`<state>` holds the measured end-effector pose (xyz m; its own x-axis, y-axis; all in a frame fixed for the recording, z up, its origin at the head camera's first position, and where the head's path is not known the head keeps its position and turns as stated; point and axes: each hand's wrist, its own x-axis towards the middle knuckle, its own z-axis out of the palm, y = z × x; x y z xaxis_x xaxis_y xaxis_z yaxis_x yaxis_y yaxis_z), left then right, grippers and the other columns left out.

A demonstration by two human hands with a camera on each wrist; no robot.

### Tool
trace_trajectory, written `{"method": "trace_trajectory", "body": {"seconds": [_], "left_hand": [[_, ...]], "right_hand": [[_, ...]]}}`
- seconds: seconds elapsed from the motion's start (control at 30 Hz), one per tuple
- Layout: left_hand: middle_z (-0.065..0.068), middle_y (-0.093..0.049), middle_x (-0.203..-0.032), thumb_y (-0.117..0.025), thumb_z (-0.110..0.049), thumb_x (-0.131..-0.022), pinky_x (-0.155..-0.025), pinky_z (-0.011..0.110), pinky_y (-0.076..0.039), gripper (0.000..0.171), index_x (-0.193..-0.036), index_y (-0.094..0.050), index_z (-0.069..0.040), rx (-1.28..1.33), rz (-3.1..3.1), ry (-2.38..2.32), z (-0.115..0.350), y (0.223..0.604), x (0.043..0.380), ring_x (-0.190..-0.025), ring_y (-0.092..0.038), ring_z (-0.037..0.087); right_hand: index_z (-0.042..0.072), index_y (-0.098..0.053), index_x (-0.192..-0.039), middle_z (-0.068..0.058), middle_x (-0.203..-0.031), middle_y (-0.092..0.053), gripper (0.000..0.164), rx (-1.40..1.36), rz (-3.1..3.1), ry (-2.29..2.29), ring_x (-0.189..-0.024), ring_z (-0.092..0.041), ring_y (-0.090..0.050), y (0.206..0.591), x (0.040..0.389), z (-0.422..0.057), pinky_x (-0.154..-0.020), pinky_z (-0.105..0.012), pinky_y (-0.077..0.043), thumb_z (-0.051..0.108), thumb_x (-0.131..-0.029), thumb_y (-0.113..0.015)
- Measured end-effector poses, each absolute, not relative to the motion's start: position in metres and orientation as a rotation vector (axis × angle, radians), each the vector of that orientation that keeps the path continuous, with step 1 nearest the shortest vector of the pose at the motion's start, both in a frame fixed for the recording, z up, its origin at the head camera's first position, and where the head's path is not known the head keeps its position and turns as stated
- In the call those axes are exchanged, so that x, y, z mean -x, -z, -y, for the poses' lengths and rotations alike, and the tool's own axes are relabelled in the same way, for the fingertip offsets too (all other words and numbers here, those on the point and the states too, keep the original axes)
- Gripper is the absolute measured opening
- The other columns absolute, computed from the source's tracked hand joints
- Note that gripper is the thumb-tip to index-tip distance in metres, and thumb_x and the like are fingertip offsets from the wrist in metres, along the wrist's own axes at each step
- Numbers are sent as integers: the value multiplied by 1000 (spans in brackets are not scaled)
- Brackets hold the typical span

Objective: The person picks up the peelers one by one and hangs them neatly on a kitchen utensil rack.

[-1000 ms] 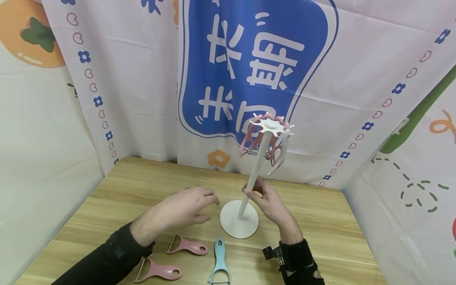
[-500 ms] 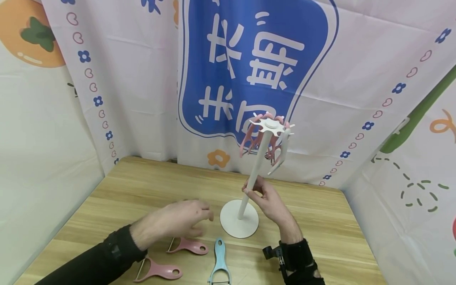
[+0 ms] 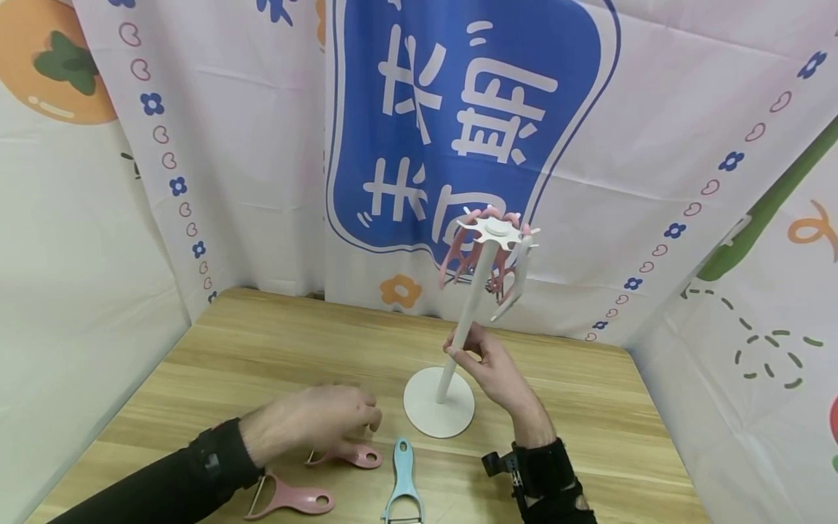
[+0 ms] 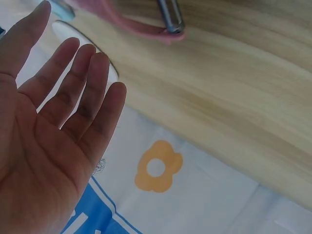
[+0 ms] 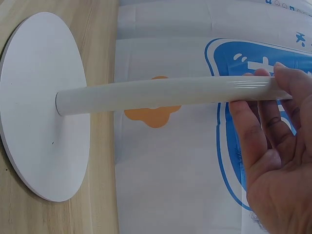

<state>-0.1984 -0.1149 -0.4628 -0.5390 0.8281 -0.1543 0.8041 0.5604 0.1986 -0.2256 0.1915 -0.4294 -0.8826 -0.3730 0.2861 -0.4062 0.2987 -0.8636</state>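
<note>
My right hand (image 3: pixel 487 364) pinches the pole of a white stand (image 3: pixel 466 320) between thumb and fingers; the right wrist view shows the grip on the pole (image 5: pixel 175 92) well above the round base (image 5: pixel 44 112). Pink peelers (image 3: pixel 461 262) and a white peeler (image 3: pixel 520 276) hang from the hooks at the stand's top. Over a pink peeler (image 3: pixel 363 456) on the table is my left hand (image 3: pixel 327 416), covering part of it in the head view. In the left wrist view the left hand (image 4: pixel 63 112) has its fingers apart and nothing in the palm.
A second pink peeler (image 3: pixel 301 499) lies nearer the front left. To its right is a light blue peeler (image 3: pixel 404 473), handle pointing away. Printed curtains (image 3: pixel 275 182) close off the back and sides of the wooden table (image 3: pixel 262 342).
My left hand has come down and back from beside the stand's base to above the farther pink peeler. The right hand keeps its grip on the pole without moving.
</note>
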Motion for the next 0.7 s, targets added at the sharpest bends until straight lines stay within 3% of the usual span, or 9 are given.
{"method": "trace_trajectory", "body": {"seconds": [0.5,0.7], "left_hand": [[-15,-51,-85,-91,-29,-71,-58,23,-44,34,-92,-65,-28,-1281,-2556,-145,119,479,198,-72,-48,3],[-15,-51,-81,-86,-15,-75,-57,24,-43,30,-89,-63,-28,-1275,-2564,-163,119,480,197,-69,-47,4]], "right_hand": [[3,-61,-118,-17,-113,-70,16,-756,2513,-1693,-107,-22,-66,430,227,-192,-101,-56,-48,11,-104,-60],[2,-61,-117,-18,-113,-69,16,-757,2506,-1701,-108,-26,-65,430,227,-192,-101,-57,-47,11,-104,-60]]}}
